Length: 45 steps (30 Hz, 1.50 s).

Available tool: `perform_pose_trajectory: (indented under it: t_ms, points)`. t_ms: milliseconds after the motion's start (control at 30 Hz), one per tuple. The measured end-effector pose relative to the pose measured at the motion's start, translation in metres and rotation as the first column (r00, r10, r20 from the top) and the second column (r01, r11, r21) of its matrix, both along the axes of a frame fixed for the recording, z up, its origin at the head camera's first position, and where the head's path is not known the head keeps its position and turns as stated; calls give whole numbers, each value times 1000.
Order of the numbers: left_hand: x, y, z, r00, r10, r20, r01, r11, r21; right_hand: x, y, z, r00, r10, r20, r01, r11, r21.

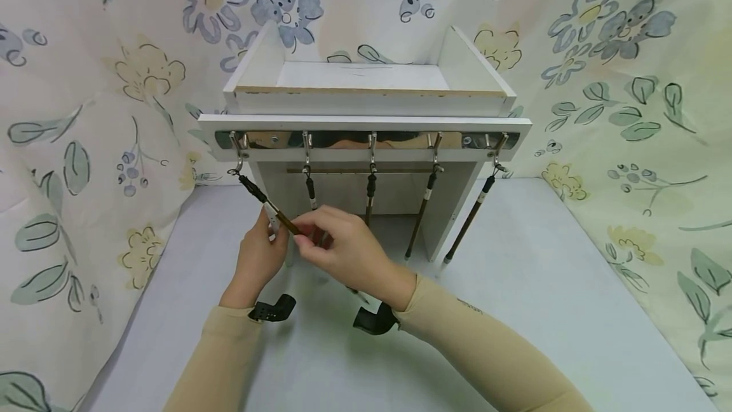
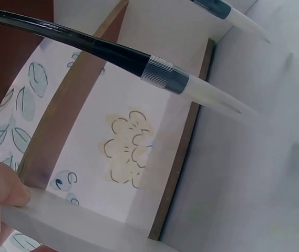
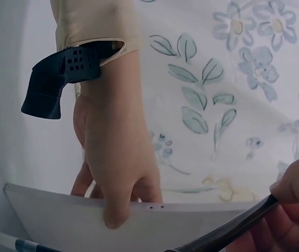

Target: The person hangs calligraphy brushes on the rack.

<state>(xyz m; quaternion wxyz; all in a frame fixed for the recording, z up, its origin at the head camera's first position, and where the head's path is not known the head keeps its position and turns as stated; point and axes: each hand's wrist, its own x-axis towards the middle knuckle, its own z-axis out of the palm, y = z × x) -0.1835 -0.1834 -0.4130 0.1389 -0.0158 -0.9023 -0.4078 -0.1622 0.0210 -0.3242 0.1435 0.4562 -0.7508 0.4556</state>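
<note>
In the head view my right hand [image 1: 349, 243] pinches the dark handle of a calligraphy brush [image 1: 280, 216]. The loop at the brush's top is on the leftmost hook [image 1: 237, 148], and the brush slants down to the right. Seen from the right wrist, fingertips and thumb hold the brush handle [image 3: 228, 228]. My left hand [image 1: 260, 262] grips the edge of the white side panel [image 3: 75, 212], thumb on one face and fingers on the other. In the left wrist view a pale-tipped brush [image 2: 165, 72] crosses in front of the shelf. The second brush's lower part is hidden behind my right hand.
Several hooks sit on a shiny metal strip [image 1: 337, 139] along the front of a white shelf unit [image 1: 366, 123]. More brushes hang to the right, including the rightmost brush [image 1: 469, 224]. The unit stands on a pale tabletop [image 1: 543, 310], with flowered cloth [image 1: 600, 145] around it.
</note>
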Motion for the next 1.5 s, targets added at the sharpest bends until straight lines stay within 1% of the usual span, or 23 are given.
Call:
perform_pose_trajectory:
  t_ms: [200, 367, 467, 600, 767, 900, 933, 1067, 1167, 1300, 1433, 1500]
  points:
    - [-1, 3, 0, 1000, -6, -8, 6, 1000, -6, 0, 5, -5, 999, -31, 36, 31, 1000, 4]
    - [-1, 6, 1, 1000, -13, -10, 13, 1000, 9, -2, 12, -10, 997, -64, 41, 63, 998, 13]
    - [-1, 7, 2, 1000, -16, -10, 17, 1000, 13, -2, 15, -11, 997, -70, 45, 68, 997, 34]
    - [-1, 8, 2, 1000, -17, 0, 17, 1000, 18, 1, 17, -16, 994, -71, 82, 65, 995, 76]
    - [-1, 9, 2, 1000, -15, -2, 15, 1000, 16, 7, 21, -31, 982, -109, 152, 91, 989, 117]
    - [0, 9, 3, 1000, -4, 1, 4, 1000, 10, 11, 23, -52, 976, -131, 174, 107, 985, 138]
    - [1, 8, 3, 1000, 1, 2, -1, 1000, 7, 12, 22, -58, 977, -131, 169, 108, 984, 140]
    - [3, 5, 1, 1000, 13, 0, -13, 1000, -7, 10, 15, -82, 985, -140, 104, 123, 980, 154]
    - [3, 4, -1, 1000, 15, -7, -15, 1000, -11, 6, 8, -96, 988, -153, 37, 145, 977, 155]
    - [3, 2, -4, 1000, 13, -12, -13, 1000, -18, 3, -1, -106, 985, -170, -25, 172, 976, 136]
    - [4, -1, -5, 1000, -20, 0, 20, 1000, 6, 1, -4, -109, 986, -160, -38, 163, 981, 108]
    - [6, -4, -5, 999, -41, 26, 41, 999, 29, 2, -3, -109, 987, -155, -42, 158, 983, 97]
